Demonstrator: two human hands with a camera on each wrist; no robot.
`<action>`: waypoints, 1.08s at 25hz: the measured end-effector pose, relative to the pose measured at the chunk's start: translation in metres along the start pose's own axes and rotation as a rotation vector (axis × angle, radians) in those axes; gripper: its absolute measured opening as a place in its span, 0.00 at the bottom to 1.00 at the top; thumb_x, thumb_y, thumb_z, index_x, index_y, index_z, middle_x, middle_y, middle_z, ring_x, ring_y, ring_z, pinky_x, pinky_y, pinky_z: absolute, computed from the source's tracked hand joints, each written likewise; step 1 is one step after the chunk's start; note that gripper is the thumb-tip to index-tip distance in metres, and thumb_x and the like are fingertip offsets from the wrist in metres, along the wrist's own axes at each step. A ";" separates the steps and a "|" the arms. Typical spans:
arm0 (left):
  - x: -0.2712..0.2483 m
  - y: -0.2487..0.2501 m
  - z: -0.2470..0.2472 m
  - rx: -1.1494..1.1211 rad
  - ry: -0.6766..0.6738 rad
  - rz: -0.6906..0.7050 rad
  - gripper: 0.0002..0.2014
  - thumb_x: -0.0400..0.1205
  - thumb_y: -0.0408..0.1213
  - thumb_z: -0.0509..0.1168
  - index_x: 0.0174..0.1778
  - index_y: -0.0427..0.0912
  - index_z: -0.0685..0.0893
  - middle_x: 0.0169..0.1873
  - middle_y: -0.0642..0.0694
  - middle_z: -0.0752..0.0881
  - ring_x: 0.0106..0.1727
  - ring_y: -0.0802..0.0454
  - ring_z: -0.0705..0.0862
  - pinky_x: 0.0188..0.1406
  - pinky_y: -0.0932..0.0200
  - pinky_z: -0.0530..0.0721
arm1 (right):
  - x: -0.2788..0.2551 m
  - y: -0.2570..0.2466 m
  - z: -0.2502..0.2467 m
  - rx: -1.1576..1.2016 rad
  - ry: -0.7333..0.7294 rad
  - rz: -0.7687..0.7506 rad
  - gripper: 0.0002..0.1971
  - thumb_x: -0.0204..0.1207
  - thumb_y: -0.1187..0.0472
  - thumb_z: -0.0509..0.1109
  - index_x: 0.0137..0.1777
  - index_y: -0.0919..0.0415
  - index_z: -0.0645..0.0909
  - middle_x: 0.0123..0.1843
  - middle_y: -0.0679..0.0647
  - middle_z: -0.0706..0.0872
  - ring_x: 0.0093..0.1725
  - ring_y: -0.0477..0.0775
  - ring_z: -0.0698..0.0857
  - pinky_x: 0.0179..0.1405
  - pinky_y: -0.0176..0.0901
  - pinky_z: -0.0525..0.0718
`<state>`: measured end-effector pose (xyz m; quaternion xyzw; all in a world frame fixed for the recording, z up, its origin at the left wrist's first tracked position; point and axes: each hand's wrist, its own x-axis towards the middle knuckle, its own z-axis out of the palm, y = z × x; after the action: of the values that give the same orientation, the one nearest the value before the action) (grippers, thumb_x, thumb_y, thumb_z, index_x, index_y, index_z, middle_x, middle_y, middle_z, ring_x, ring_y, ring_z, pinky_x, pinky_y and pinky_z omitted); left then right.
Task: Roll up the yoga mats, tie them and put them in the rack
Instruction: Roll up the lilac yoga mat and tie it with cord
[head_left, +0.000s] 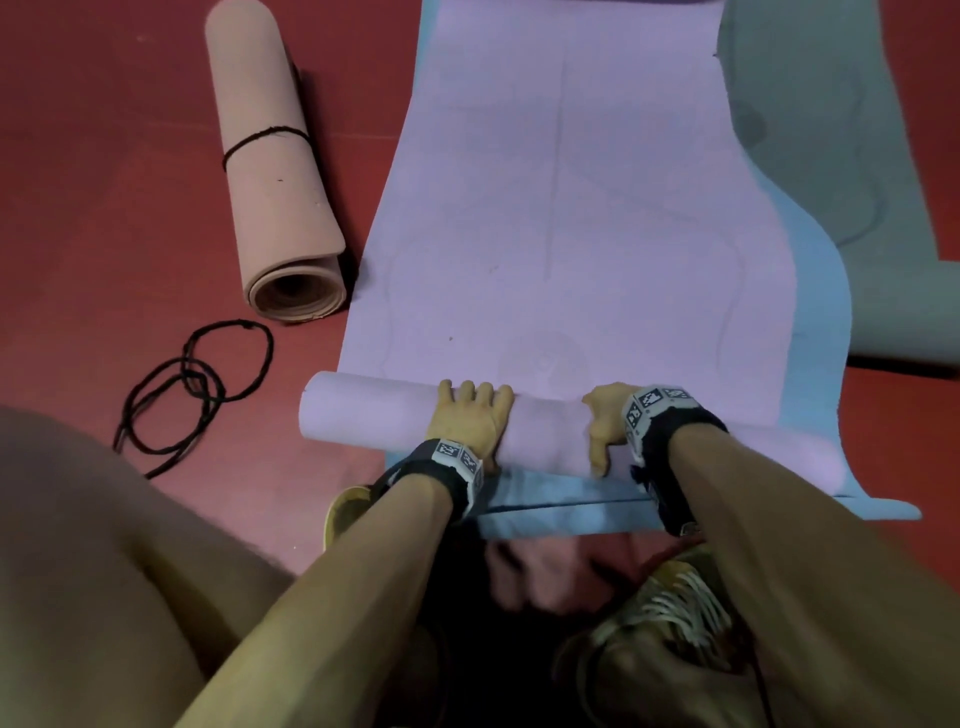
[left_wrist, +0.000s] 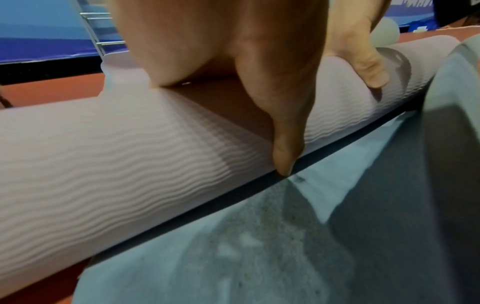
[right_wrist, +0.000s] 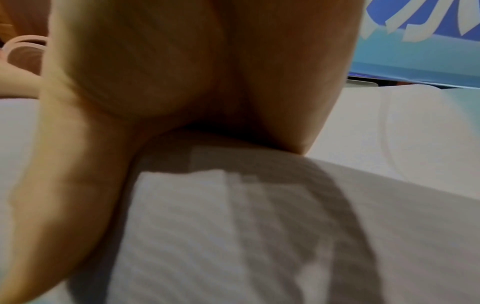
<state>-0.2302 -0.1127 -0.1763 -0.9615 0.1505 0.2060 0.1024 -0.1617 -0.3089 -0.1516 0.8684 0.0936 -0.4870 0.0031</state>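
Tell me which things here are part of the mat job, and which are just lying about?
Part of the job:
- lilac mat, half rolled under the left hand and right hand
- blue mat beneath it
- grey-green mat
- pink mat, already rolled and tied
- loose black cords

Just lying about:
- yellow shoe

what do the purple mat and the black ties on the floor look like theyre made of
Purple mat: looks like soft foam, matte, with a fine wavy ribbed texture on the rolled part in the left wrist view; it curls easily under both hands. Black ties: thin cord or elastic loops, probably, limp and slightly fuzzy on the red floor; too small to be sure.
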 end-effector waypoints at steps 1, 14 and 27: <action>0.001 0.000 -0.001 -0.007 -0.006 0.005 0.45 0.67 0.54 0.77 0.76 0.44 0.63 0.66 0.42 0.76 0.67 0.39 0.75 0.72 0.36 0.64 | -0.002 0.001 0.005 0.027 0.007 0.003 0.54 0.33 0.50 0.85 0.69 0.58 0.80 0.64 0.56 0.86 0.61 0.61 0.86 0.59 0.54 0.87; 0.029 -0.014 -0.040 -0.176 -0.377 0.099 0.45 0.56 0.46 0.84 0.70 0.55 0.74 0.62 0.48 0.85 0.61 0.46 0.85 0.63 0.50 0.82 | -0.036 -0.008 0.054 -0.077 0.401 0.022 0.39 0.59 0.51 0.78 0.70 0.58 0.69 0.65 0.56 0.80 0.65 0.59 0.78 0.65 0.53 0.70; 0.010 -0.004 -0.012 -0.057 -0.052 0.053 0.41 0.65 0.50 0.78 0.72 0.48 0.68 0.63 0.44 0.79 0.66 0.42 0.77 0.68 0.46 0.69 | -0.017 -0.003 0.027 0.028 0.145 0.072 0.48 0.46 0.52 0.86 0.71 0.54 0.72 0.65 0.56 0.83 0.63 0.62 0.82 0.59 0.51 0.75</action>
<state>-0.2164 -0.1148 -0.1695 -0.9539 0.1673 0.2380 0.0733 -0.1936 -0.3110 -0.1513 0.9041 0.0554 -0.4237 0.0016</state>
